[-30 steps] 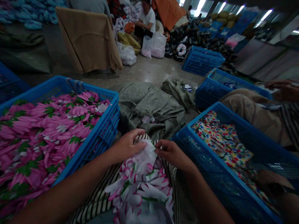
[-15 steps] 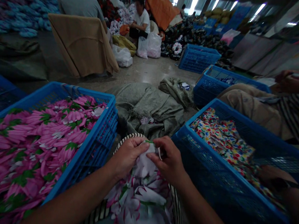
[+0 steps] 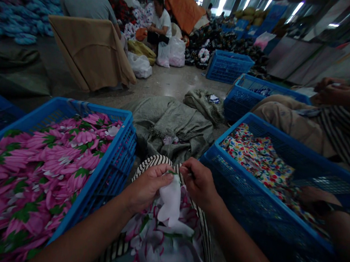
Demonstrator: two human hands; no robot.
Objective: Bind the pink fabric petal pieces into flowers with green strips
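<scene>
My left hand [image 3: 150,187] pinches a white fabric piece [image 3: 170,204] by its green-edged top, between thumb and fingers. The piece hangs down with a rounded, lobed lower edge. Just right of its top, my right hand [image 3: 200,184] is closed with the fingertips together; whatever is in them is too small to make out. Below both hands, a heap of white fabric pieces with pink and green edges [image 3: 156,244] lies on my lap, over black-and-white striped cloth [image 3: 154,160].
A blue crate [image 3: 128,116] of pink and green fabric pieces [image 3: 64,152] stands left. Another blue crate [image 3: 218,143], with colourful dotted fabric [image 3: 259,152] and another person's hand [image 3: 316,199] in it, stands right. Grey-green sacking [image 3: 175,119] lies ahead. Other people sit nearby.
My right hand has drawn slightly away from the fabric piece, with its fingers closed tighter. The piece now hangs flatter and more fully in sight from my left hand. The view has shifted slightly.
</scene>
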